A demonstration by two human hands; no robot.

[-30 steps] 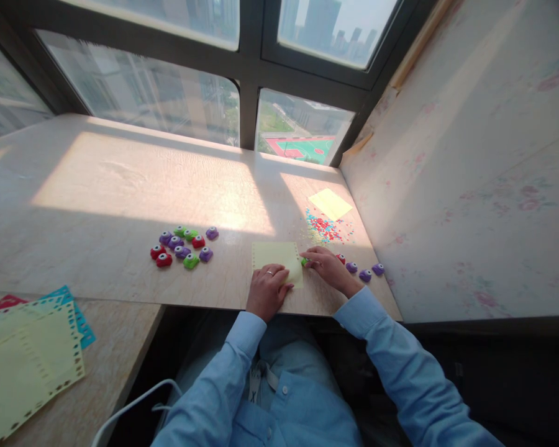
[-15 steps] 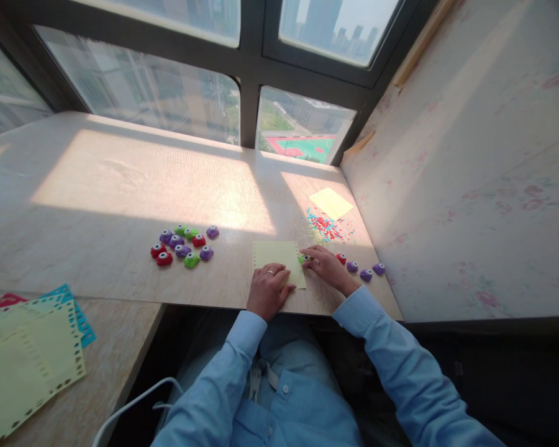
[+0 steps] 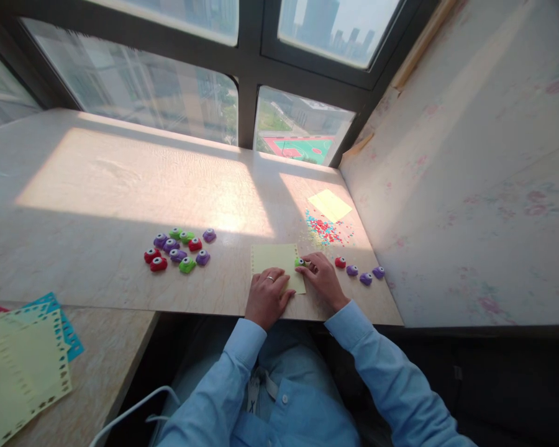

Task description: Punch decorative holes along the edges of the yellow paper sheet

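Yellow paper sheet point(image 3: 276, 259) under flat left hand point(image 3: 266, 294); right hand point(image 3: 322, 277) pinching green punch point(image 3: 300, 262)

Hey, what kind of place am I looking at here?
Probably a high-rise room with a window-side counter used for paper crafts: city towers outside the window, small craft punches and punched paper sheets.

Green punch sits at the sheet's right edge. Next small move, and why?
Probably press the green punch down. The right hand already grips it at the yellow sheet's right edge, and the left hand lies flat pinning the sheet.
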